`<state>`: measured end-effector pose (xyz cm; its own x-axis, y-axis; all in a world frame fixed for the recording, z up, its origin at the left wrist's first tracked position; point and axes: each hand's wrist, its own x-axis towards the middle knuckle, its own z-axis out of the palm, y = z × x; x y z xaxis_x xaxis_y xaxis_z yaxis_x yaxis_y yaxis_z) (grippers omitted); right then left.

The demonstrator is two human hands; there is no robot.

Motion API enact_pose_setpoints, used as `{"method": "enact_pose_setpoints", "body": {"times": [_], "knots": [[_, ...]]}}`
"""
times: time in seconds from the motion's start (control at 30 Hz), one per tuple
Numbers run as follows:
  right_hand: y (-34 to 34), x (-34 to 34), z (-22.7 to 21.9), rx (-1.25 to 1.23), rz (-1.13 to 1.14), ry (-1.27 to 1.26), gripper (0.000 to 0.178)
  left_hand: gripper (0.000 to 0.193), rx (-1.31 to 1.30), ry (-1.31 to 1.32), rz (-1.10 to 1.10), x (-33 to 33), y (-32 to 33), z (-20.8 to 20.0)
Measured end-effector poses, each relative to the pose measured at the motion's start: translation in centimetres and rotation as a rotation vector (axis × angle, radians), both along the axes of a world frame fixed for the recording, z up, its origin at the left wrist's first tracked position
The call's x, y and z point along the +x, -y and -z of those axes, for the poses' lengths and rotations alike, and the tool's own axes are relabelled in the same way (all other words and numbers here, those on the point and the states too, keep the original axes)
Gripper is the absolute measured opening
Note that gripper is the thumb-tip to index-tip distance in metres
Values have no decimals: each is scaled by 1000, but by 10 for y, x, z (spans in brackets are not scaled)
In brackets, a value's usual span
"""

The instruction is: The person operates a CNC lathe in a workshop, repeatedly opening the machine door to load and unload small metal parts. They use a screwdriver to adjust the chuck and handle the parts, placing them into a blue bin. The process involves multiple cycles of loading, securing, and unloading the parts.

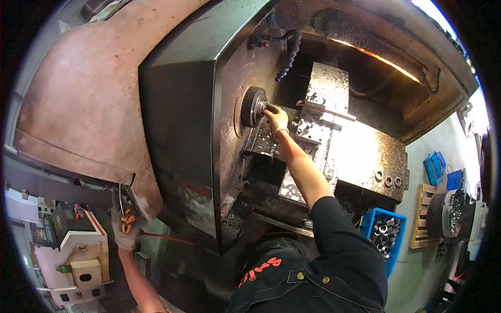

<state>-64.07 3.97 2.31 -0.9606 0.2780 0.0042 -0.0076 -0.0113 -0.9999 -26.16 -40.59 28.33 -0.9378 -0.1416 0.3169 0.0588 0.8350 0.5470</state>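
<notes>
My right hand [276, 119], in a light work glove, reaches into the lathe. Its fingers are closed round a small metal ring [261, 108] at the face of the dark round chuck [252, 107]; whether the chuck clamps the ring I cannot tell. Out to the left, outside the machine's cover, my gloved left hand [125, 232] grips an orange and black air blow gun [127, 221]. A thin metal nozzle rises from it, and a red hose [167, 239] runs off to the right. My fingers partly hide the gun's body.
Right of the chuck sits the tool slide [329, 83] with a toolholder bar [326, 110]. Three metal rings [388, 181] stand on the machine's ledge. A blue crate [395, 250] of rings is below it, near a wooden pallet [421, 216]. The pinkish door [83, 88] fills the upper left.
</notes>
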Motion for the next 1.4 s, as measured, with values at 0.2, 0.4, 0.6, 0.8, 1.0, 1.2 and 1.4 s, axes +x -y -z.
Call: {"method": "enact_pose_setpoints", "body": {"times": [0.2,0.4,0.6,0.8,1.0,1.2,1.4], "knots": [[-2,7,-12,386,191,-198,30,59,215,82,-53,-4,51,44],[55,159,-12,-356,-219,-16,31,30,838,-89,-69,-4,27,51],[70,365,-22,-286,-485,162,53,33,-432,-307,153,-9,-26,12],[135,452,-45,-420,-535,127,52,40,-233,-309,319,-9,-9,4],[142,461,-93,-366,-634,276,48,41,-124,-374,306,-9,-2,13],[168,473,-65,-241,-307,204,55,77,769,35,636,74,-51,52],[120,508,-59,-216,-207,84,52,54,725,160,744,172,-113,174]]}}
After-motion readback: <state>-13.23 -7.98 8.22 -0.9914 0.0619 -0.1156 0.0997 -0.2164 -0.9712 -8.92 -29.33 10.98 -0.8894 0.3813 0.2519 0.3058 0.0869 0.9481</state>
